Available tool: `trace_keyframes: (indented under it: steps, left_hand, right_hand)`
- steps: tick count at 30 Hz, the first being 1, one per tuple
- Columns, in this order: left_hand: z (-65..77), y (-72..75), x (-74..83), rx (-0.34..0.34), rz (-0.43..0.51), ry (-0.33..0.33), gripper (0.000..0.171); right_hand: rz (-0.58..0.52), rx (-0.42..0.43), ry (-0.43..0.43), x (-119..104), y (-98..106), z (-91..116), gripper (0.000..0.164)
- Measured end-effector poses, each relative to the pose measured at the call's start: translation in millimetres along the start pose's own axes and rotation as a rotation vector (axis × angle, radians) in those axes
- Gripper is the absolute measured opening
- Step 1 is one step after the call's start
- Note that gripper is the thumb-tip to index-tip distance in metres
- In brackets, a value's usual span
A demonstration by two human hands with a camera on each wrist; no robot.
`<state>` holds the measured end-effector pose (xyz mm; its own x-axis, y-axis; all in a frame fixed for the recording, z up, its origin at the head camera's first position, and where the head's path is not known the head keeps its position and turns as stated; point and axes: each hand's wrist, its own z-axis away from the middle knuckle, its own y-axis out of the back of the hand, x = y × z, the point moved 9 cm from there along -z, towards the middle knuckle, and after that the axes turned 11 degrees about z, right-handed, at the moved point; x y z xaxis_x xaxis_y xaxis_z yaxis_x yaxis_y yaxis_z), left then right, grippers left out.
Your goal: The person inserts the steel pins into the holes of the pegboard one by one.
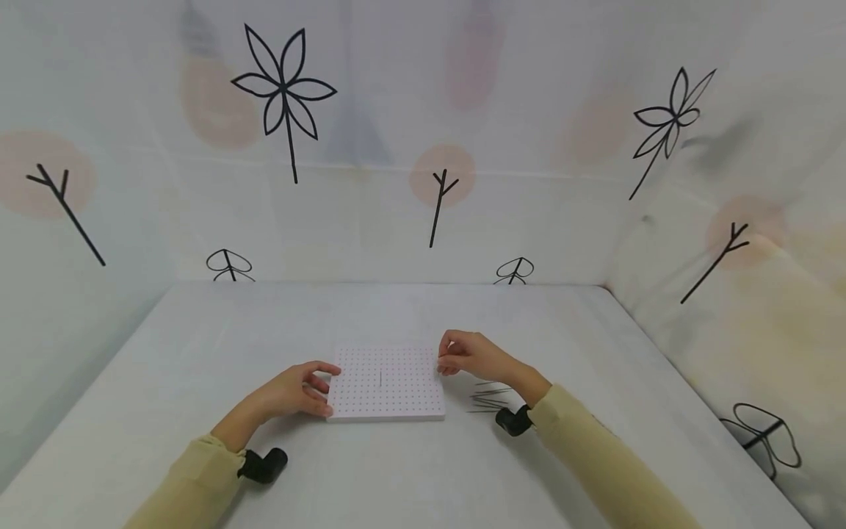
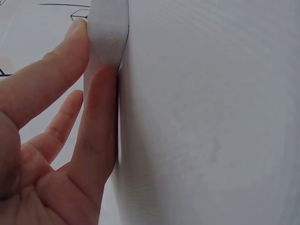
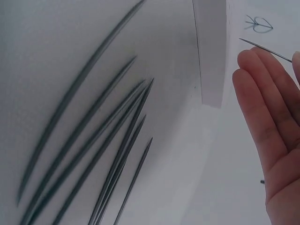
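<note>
A white board with rows of small holes (image 1: 390, 418) lies flat on the table. Spread along its left side, my left hand (image 1: 297, 389) touches the edge with fingers fairly straight; in the left wrist view one finger (image 2: 98, 117) runs along the board's side. A thin needle (image 1: 380, 378) stands upright near the board's middle. My right hand (image 1: 479, 356) is at the board's right edge, pinching a pointed metal needle (image 3: 265, 49) whose tip shows past the fingers. Several loose needles (image 3: 135, 176) lie on the table under the right wrist.
The white table (image 1: 390, 477) meets cloth walls (image 1: 370, 220) with plant drawings at the back and sides. A black wrist camera (image 1: 262, 466) sits under the left wrist, another wrist camera (image 1: 513, 421) beside the loose needles.
</note>
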<state>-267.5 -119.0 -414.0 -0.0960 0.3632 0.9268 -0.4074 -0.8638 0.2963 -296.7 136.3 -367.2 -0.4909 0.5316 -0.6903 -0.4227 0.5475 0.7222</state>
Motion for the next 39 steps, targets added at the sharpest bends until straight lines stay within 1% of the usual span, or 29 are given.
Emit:
trace_keyframes:
  steps: [13,17,24,33,39]
  left_hand:
    - [-2.1,-0.6,-0.1,-0.008,0.000,-0.008,0.064]
    - [-2.2,-0.8,-0.2,-0.007,-0.004,-0.007,0.064]
    - [-1.8,0.8,-0.8,0.002,-0.021,0.002,0.064]
    - [0.1,0.3,0.6,0.020,-0.030,0.018,0.064]
    - [-1.1,0.4,-0.6,0.015,-0.027,0.012,0.064]
  right_hand:
    - [-0.030,-0.046,0.022,-11.7,-20.2,-10.9,0.010]
    - [-0.025,-0.051,0.016,-14.2,-24.5,-14.5,0.009]
    - [-0.006,-0.061,0.034,-22.8,-31.5,-21.7,0.009]
    - [-0.002,-0.072,0.050,-28.7,-41.6,-29.7,0.008]
    - [0.003,-0.085,0.064,-36.8,-47.0,-34.9,0.006]
